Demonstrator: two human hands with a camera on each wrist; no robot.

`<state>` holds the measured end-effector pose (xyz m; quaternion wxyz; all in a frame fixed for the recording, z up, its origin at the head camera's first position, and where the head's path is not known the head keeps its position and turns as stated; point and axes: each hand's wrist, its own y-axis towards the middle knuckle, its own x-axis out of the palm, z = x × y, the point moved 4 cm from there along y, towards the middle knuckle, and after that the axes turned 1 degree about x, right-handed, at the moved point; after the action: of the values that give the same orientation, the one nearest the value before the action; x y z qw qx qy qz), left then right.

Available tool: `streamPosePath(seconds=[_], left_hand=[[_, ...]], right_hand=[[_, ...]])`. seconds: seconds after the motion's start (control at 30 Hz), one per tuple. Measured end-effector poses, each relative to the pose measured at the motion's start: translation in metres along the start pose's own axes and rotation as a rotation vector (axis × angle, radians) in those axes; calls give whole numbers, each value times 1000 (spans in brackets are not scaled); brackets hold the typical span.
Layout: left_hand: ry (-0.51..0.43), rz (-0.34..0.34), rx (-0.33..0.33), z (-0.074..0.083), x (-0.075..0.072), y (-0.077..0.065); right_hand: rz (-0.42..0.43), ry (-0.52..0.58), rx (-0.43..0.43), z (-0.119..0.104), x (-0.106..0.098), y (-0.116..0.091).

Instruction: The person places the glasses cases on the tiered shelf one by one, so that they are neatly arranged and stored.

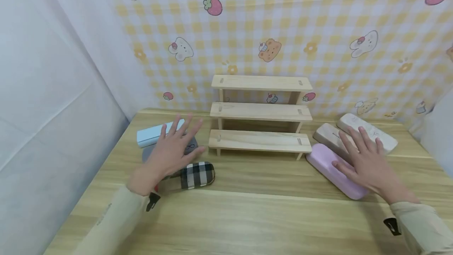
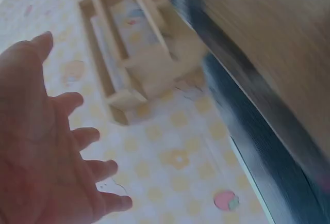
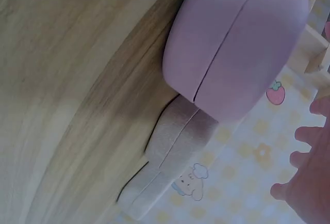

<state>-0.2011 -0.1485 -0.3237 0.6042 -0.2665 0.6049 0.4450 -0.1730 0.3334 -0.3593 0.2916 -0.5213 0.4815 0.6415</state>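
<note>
My left hand point(image 1: 168, 154) hovers with spread fingers over three glasses cases on the left: a light blue one point(image 1: 150, 135), a grey-blue one point(image 1: 192, 145) bearing a glasses print, and a black-and-white checked one point(image 1: 198, 175). It partly covers them. On the right, my right hand point(image 1: 368, 168) is likewise spread, overlapping a lilac glasses case point(image 1: 329, 168) and a beige one point(image 1: 327, 135). Beyond them lies a white case point(image 1: 383, 137). The right wrist view shows the hand point(image 3: 312, 167) apart from the lilac case point(image 3: 237, 43). Neither hand holds anything.
A three-tier wooden shelf point(image 1: 260, 141) stands between the two groups of cases, near the back edge of the wood-grain table point(image 1: 226, 223). Behind it hangs a yellow checked cloth point(image 1: 233, 30) with cartoon prints. A white curtain point(image 1: 53, 89) borders the left side.
</note>
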Motion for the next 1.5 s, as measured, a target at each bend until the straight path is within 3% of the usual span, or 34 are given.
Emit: streamPosePath(seconds=[0.27, 0.37, 0.57, 0.73, 1.03, 1.37, 1.5], left_hand=[[-169, -10, -20, 23, -3, 3], [-212, -6, -10, 30, -3, 4], [-242, -71, 22, 56, 19, 6], [-285, -140, 12, 73, 33, 16], [-206, -145, -35, 70, 47, 36], [-203, -226, -164, 65, 61, 36], [-202, -229, -179, 64, 64, 38]], right_hand=[[-46, 86, 118, 18, -3, -4], [-17, 126, 148, 28, -3, -7], [-8, 159, 196, 49, 3, -18], [7, 207, 235, 72, 5, -13], [32, 385, 349, 109, -1, -15], [-6, 465, 486, 130, 7, -24], [-21, 479, 501, 137, 9, -27]])
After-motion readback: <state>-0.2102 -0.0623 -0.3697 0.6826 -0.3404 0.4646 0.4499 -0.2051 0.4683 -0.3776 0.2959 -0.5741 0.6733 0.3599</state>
